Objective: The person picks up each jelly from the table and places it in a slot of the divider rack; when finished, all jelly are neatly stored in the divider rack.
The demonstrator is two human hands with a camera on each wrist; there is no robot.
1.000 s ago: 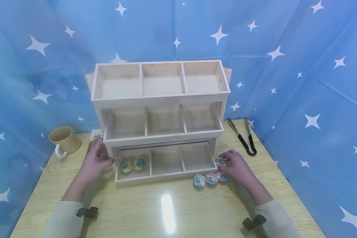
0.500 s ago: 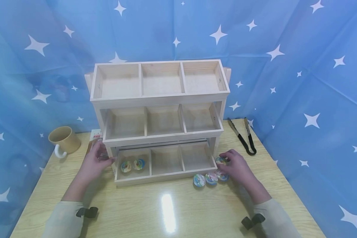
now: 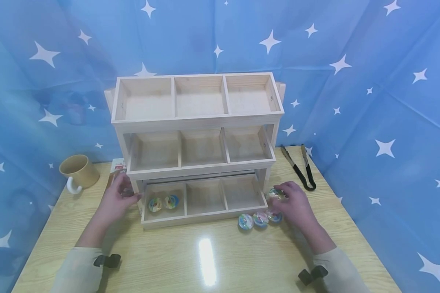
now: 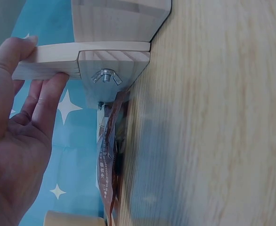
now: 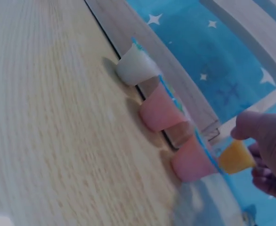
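A three-tier wooden rack [image 3: 198, 119] stands on the table. My left hand [image 3: 118, 199] grips its left upright [image 4: 48, 59], thumb on one side and fingers on the other. At the rack's right side my right hand [image 3: 295, 203] pinches an orange jelly cup [image 5: 235, 157] between thumb and fingers. Beside it, along the bottom tier's front right corner, stand a white jelly cup [image 5: 137, 66] and two pink ones, a middle pink jelly cup [image 5: 160, 109] and an end pink jelly cup [image 5: 193, 160]. Two more jelly cups, one of them a yellowish cup [image 3: 155, 204], lie in the bottom left compartment.
A tan mug [image 3: 81, 173] with a white handle stands at the left. A brown packet [image 4: 109, 160] lies behind the left hand, beside the rack. Black-handled tongs [image 3: 303, 178] lie at the back right. A blue starred curtain [image 3: 370, 101] surrounds the table.
My right hand has shifted slightly up and back, with the orange jelly cup in its fingers tilting and rising a little. The left hand and rack have stayed put.
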